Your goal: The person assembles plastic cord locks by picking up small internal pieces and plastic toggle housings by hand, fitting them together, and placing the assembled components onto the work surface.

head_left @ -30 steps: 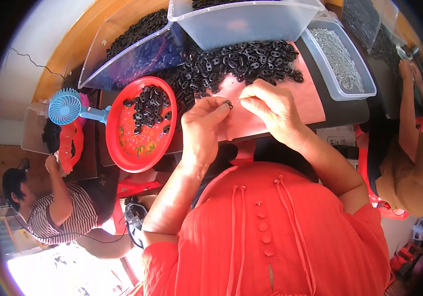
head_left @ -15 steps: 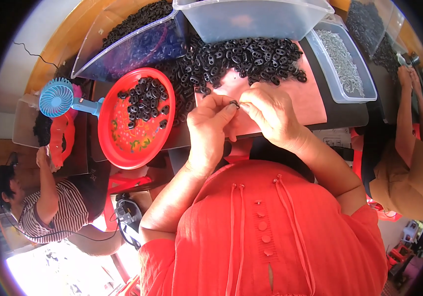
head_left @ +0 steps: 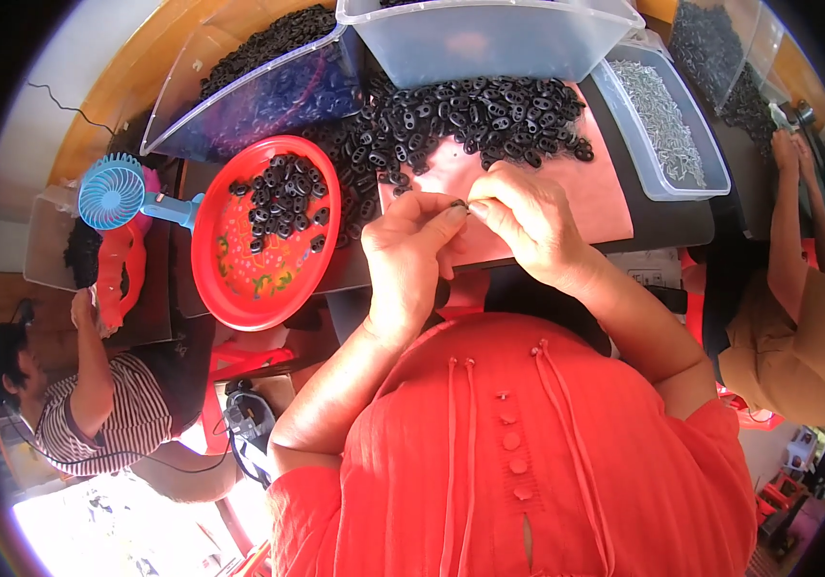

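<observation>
My left hand (head_left: 406,240) pinches a small black plastic part (head_left: 458,203), mostly covered by the thumb and finger. Close against it, my right hand (head_left: 528,216) has thumb and fingertips pressed together; whatever they hold is too small to make out. Both hands are over the near edge of a pink sheet (head_left: 585,197). Just beyond them lies a heap of black two-holed plastic pieces (head_left: 489,115). To the left, a red round tray (head_left: 229,274) with a floral print carries more such black pieces (head_left: 282,192).
A clear bin (head_left: 489,48) stands behind the heap, beside a bluish bin (head_left: 278,96) of black parts. At right, a shallow box (head_left: 662,125) holds small silvery pins. A blue fan (head_left: 112,192) lies beyond the tray. People work at left (head_left: 95,394) and right (head_left: 787,337).
My fingertips have drawn slightly closer together, and less of the black part shows between them. The rest of the table looks the same.
</observation>
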A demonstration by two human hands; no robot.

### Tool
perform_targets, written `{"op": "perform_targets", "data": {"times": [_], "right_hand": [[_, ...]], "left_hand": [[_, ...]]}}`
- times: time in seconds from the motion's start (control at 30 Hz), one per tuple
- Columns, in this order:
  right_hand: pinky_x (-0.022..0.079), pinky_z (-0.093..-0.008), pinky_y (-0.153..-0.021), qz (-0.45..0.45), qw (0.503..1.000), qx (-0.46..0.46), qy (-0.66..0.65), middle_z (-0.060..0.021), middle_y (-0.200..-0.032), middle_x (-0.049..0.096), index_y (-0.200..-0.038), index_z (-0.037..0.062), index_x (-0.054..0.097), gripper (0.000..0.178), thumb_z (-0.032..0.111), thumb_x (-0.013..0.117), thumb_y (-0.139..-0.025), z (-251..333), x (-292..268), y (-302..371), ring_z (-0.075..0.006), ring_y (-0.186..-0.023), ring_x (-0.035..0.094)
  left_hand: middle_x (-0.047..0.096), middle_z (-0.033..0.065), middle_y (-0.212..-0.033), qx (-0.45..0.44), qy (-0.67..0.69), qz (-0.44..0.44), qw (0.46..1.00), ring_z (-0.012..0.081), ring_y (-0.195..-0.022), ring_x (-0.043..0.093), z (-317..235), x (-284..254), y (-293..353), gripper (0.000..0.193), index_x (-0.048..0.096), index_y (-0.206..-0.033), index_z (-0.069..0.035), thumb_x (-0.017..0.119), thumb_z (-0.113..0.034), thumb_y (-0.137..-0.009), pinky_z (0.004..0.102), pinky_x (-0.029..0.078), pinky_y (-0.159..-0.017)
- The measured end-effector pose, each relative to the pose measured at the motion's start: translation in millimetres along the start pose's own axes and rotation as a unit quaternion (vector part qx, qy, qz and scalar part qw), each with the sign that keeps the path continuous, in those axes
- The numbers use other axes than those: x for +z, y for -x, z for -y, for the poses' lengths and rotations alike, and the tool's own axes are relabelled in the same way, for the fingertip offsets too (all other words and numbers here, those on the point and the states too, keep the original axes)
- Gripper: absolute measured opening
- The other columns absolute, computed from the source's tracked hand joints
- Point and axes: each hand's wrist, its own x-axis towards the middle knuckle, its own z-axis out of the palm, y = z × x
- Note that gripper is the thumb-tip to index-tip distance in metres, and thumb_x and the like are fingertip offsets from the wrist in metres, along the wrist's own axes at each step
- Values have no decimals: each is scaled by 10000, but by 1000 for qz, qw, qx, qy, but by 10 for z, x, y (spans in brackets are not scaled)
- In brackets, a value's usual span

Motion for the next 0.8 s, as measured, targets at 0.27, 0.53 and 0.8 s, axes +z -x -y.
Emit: {"op": "perform_targets", "data": {"times": [0.27,0.53,0.8], "right_hand": [[411,-362,-565,36,999,-9,19,-111,-734,526,-864,-6,556,57,9,610,-856,17,6,11,-276,-624,526],[430,-302,-577,204,916,292,-184,1,-702,584,-874,-9,638,132,112,611,-920,166,-275,-514,-82,-665,551],[511,-429,-578,222,934,-24,279,-98,-687,646,-796,81,604,108,174,652,-771,-372,281,-747,-313,-674,661]], "left_hand": [[617,39,-707,-22,-84,35,996,53,-494,484,-49,-82,25,60,628,-905,23,610,-35,-906,182,338,-407],[564,6,-663,-12,-29,17,999,30,-471,431,-8,-120,106,55,599,-906,2,591,-51,-920,193,306,-405],[576,25,-700,16,21,28,999,44,-483,456,43,-180,70,53,584,-928,5,579,-48,-934,193,353,-423]]}}
